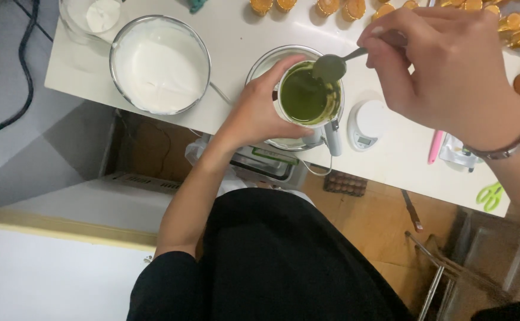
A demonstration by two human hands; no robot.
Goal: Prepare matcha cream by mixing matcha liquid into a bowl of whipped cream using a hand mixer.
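Cup (307, 95) of dark green liquid is sitting at frame centre-top, over a metal bowl (266, 62) on the white table (242, 35). Left hand (254, 110) is wrapping around the cup's side, fingers curled. Right hand (444, 65) is pinching a metal spoon (331, 66), its bowl hovering at the cup's rim. Large bowl of white batter (160, 64) is resting upper left; small white scale (368, 123) is lying just right of the cup.

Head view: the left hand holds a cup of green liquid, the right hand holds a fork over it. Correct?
Not quite. In the head view the right hand holds a spoon, not a fork. The rest stands: the left hand holds the cup of green liquid.
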